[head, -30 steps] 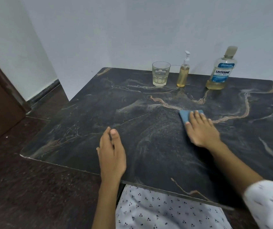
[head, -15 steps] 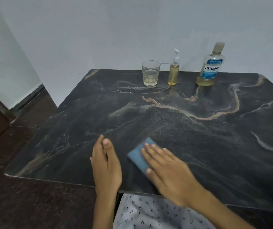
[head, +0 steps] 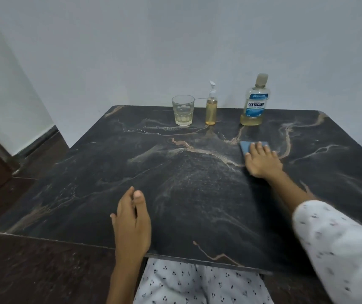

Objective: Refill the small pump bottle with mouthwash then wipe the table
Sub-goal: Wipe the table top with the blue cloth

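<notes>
Right hand [head: 263, 162]: flat, straight fingers pressing blue cloth [head: 247, 146] on surface [head: 197, 205], far right.
Left hand [head: 131, 222]: relaxed, holds nothing, near edge.
Pump bottle [head: 211, 110]: far edge, between glass [head: 183, 110] and mouthwash bottle [head: 255, 104].

Right hand [head: 262, 161] outstretched flat, left hand [head: 131, 222] resting.

The dark marbled worktop [head: 101, 176] carries a glass [head: 182, 110], pump bottle [head: 211, 110] and mouthwash bottle [head: 255, 106] along its far edge, with a blue cloth [head: 245, 146] nearer.
</notes>
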The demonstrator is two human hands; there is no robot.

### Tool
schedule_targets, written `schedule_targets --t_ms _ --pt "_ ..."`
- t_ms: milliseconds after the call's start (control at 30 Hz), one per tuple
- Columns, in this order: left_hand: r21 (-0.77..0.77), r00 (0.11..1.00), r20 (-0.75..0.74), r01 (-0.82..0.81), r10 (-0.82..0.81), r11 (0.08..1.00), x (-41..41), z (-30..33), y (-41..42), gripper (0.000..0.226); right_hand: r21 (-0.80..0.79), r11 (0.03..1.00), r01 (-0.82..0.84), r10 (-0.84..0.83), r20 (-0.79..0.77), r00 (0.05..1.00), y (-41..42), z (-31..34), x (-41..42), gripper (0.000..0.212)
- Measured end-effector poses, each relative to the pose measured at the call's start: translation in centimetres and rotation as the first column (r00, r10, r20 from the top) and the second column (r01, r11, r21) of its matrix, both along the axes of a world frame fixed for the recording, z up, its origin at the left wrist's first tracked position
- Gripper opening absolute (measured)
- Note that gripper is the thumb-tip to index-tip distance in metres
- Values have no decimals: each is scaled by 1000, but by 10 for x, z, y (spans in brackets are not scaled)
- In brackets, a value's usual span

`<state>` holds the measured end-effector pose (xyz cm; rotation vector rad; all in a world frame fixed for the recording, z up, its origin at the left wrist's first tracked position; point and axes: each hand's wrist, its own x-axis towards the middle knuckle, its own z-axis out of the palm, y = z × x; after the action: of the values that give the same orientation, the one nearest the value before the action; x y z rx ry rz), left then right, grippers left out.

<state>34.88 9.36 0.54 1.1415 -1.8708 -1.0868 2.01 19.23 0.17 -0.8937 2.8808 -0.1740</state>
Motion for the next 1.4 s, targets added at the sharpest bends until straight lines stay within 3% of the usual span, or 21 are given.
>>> schedule_targets --t_ms 100,233,433,500,633,767,867,1000,1133,1233,1300,1400 --pt "-29 999 26 -19 19 999 1 3 6 73 -14 995 -94 95 20 995 -56 0 25 57" --pt "-28 998 40 -57 58 998 3 0 2 68 0 928 -371 371 14 928 -110 -2 88 56" --pt "0 994 67 -85 85 996 -1 -4 -17 70 -39 611 -791 789 -52 612 -50 -15 146 55" --pt "5 994 63 -87 86 996 -3 -7 -24 69 -34 605 -795 794 -51 606 -11 -14 134 54" --pt "24 994 55 -99 98 995 -4 -9 -37 63 54 741 -669 671 -40 740 4 -3 87 56" --pt "31 988 59 -148 146 989 -3 -9 -52 63 29 847 -531 532 -81 843 -72 -7 50 56" --pt "25 983 63 -177 175 984 0 -9 -62 61 31 894 -448 448 -25 893 -162 -8 54 56" --pt "38 977 50 -207 205 978 7 -9 -73 63 15 823 -568 568 -44 822 -251 -11 123 56" --pt "23 966 65 -252 250 968 15 -11 -82 64 -52 558 -829 823 -100 560 -234 -16 194 55" --pt "24 964 64 -260 258 965 22 -13 -87 62 -75 376 -924 920 -92 382 -170 -16 189 57" --pt "45 966 57 -257 254 965 26 -15 -90 62 -36 405 -914 908 -100 406 -141 -15 161 59" --pt "78 969 63 -244 240 967 28 -15 -94 65 47 584 -811 812 -55 581 -146 -8 111 57"
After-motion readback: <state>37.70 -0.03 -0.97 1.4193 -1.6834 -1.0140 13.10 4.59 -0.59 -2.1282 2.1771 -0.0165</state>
